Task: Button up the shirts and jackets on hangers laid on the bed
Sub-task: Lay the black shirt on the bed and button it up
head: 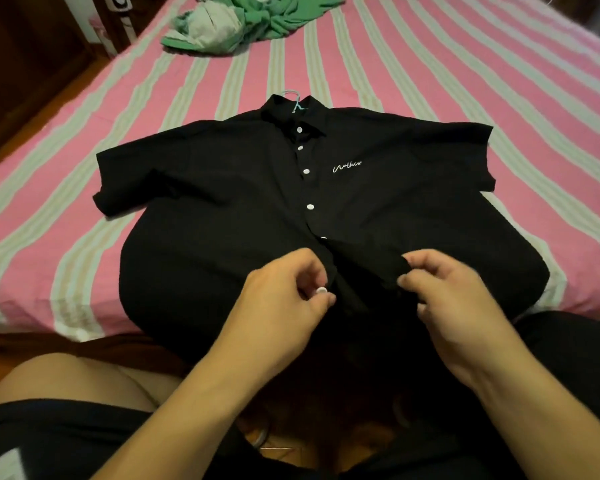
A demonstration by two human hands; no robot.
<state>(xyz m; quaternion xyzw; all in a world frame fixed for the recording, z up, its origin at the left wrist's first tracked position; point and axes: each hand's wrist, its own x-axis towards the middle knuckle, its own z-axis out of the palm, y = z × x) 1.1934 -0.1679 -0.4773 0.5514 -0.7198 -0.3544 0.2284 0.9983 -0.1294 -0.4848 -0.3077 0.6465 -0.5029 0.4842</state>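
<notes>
Black short-sleeved shirt (243,202) lies flat, front up, across the near half of the bed (465,81), hem hanging over the near edge. Light blue hanger (293,98) hook pokes out of the collar toward the far edge. Upper white buttons look fastened down the placket; below them the front gapes open near the hem. Left hand (291,306) pinches a white button (322,290) and its strip of fabric between thumb and fingers. Right hand (454,299) grips the opposite front edge, fingers curled into the cloth – the two hands are near each other but apart, the open gap between them. White script logo (347,166) on the chest. Crumpled green and grey clothes (236,22) sit at the far edge, well apart from the shirt. Pink-and-pale striped sheet covers the bed – the person's knees and dark shorts show below the near edge
</notes>
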